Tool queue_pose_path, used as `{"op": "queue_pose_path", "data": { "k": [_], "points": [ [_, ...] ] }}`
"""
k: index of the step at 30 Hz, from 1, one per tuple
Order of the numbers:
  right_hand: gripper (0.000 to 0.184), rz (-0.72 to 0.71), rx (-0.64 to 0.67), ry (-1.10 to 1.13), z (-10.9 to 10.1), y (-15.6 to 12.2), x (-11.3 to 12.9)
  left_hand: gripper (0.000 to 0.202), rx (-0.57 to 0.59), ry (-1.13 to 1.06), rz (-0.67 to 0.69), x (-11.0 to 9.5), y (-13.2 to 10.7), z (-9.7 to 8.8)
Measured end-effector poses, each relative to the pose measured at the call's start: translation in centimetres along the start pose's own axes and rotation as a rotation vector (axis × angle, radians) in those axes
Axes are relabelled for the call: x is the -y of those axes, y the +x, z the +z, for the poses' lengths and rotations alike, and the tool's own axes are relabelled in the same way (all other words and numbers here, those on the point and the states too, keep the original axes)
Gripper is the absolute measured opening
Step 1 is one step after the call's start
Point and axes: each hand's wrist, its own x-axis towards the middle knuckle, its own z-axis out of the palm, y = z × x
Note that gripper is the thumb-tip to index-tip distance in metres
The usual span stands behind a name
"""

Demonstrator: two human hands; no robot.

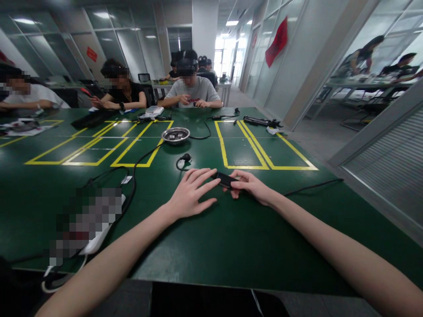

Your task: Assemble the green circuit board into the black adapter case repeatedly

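Observation:
A small black rectangular block (226,179) is held just above the green table, between the thumb and fingers of my right hand (248,184). My left hand (194,191) is palm down with its fingers spread and stretched toward the block's left end. Whether those fingertips touch the block I cannot tell. Just beyond my left hand lies a black plug (187,157) on a short curved cord that passes out of sight behind the hand. Another black cord (313,186) emerges from behind my right forearm and runs rightward.
A steel bowl (176,135) with small metal pieces sits ahead. Yellow tape rectangles (247,167) mark the green table (231,251). A white power strip (99,237), partly blurred, lies left among cables. A black tripod-like item (262,122) rests at the far right; several people sit beyond.

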Motion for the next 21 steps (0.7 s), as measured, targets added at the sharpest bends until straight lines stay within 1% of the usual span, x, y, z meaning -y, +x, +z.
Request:
{"op": "queue_pose_path", "data": {
  "k": [2, 5, 8, 10, 12, 14, 15, 18, 19, 21],
  "points": [
    [0.046, -0.062, -0.218, 0.058, -1.6, 0.3, 0.3, 0.045, 0.006, -0.011, -0.011, 0.1, -0.2, 0.0],
    [0.047, -0.184, -0.525, 0.086, -4.8, 0.6, 0.8, 0.037, 0.125, -0.092, -0.011, 0.6, -0.5, 0.4],
    [0.05, -0.312, -0.753, 0.076, -8.3, 0.4, 1.3, 0.03, 0.211, -0.17, -0.004, 0.9, -0.6, 1.0],
    [0.052, -0.408, -0.912, 0.042, -10.3, 0.0, 1.4, 0.029, 0.228, -0.195, -0.018, 1.0, -0.6, 1.2],
    [0.05, -0.456, -1.08, -0.063, -11.9, -0.6, 1.3, 0.028, 0.234, -0.208, -0.028, 1.0, -0.6, 1.3],
    [0.044, -0.408, -1.193, -0.289, -13.1, -1.3, 1.0, 0.027, 0.236, -0.217, -0.037, 1.0, -0.6, 1.3],
    [0.041, -0.348, -1.216, -0.441, -13.5, -1.8, 0.8, 0.027, 0.236, -0.221, -0.041, 1.0, -0.6, 1.2],
    [0.034, -0.109, -1.182, -0.877, -14.7, -2.9, -0.1, 0.027, 0.242, -0.23, -0.052, 1.1, -0.7, 1.2],
    [0.034, -0.035, -1.163, -0.978, -15.1, -3.1, -0.4, 0.026, 0.244, -0.232, -0.055, 1.1, -0.7, 1.2],
    [0.037, 0.086, -1.142, -1.108, -15.9, -3.6, -0.7, 0.026, 0.245, -0.233, -0.058, 1.2, -0.7, 1.2]
  ]
}}
